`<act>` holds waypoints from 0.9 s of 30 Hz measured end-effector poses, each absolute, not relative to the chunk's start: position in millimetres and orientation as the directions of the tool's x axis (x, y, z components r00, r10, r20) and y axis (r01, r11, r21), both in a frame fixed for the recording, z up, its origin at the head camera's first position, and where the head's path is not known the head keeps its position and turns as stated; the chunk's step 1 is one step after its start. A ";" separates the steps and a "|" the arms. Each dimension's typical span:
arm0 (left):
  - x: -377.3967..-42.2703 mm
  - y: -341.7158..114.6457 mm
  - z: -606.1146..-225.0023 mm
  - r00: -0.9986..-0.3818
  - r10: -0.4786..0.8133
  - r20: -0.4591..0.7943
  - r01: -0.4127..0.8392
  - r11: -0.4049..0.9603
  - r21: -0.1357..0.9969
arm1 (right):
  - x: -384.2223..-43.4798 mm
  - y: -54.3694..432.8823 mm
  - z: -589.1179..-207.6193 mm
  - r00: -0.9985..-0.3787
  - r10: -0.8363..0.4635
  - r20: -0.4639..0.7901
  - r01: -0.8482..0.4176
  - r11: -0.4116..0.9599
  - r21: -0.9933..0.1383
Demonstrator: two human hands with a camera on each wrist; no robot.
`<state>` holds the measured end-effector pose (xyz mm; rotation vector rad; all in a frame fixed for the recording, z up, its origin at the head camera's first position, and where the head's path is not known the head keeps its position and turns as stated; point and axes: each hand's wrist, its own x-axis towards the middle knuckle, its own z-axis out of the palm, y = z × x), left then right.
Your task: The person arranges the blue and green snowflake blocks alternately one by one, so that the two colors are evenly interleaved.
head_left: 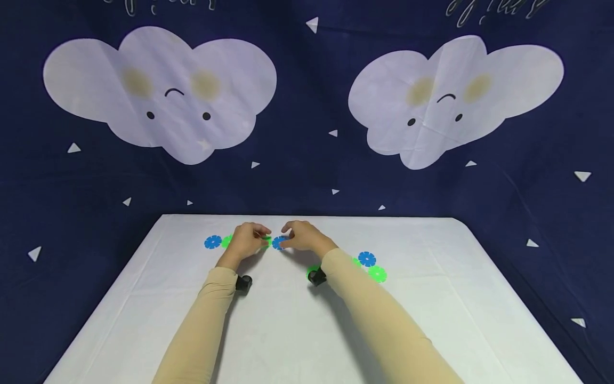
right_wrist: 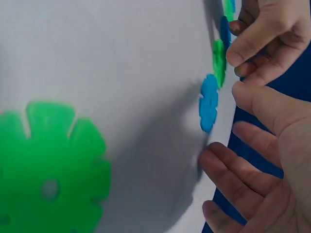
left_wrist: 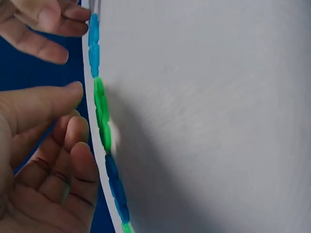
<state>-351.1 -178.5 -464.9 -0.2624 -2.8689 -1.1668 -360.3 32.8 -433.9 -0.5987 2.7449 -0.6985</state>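
Observation:
Notched flower-shaped plastic discs, blue and green by turns, lie in a row near the table's far edge. My left hand [head_left: 247, 240] is over the row, its fingers loosely bent beside a green disc [left_wrist: 102, 116]. In the left wrist view nothing is between that thumb and fingers. A darker blue disc [left_wrist: 116, 187] follows on the left, mostly hidden by the hand in the head view. My right hand [head_left: 304, 236] is spread at the row's right end, thumb and fingers apart around a blue disc [right_wrist: 209, 103] without gripping it.
At the row's left end are a blue disc [head_left: 213, 242] and a green disc [head_left: 227, 242]. Right of the right forearm lie a loose blue disc [head_left: 366, 259] and a green one [head_left: 377, 274]. Another green disc [right_wrist: 48, 165] sits under the right wrist. A dark cloth [head_left: 307, 160] hangs behind the table.

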 end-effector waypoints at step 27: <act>-348.8 -150.0 -453.6 -0.945 0.318 0.077 0.297 0.736 0.608 | -326.6 104.5 -423.6 -0.782 -0.571 -0.250 -0.415 0.776 -0.476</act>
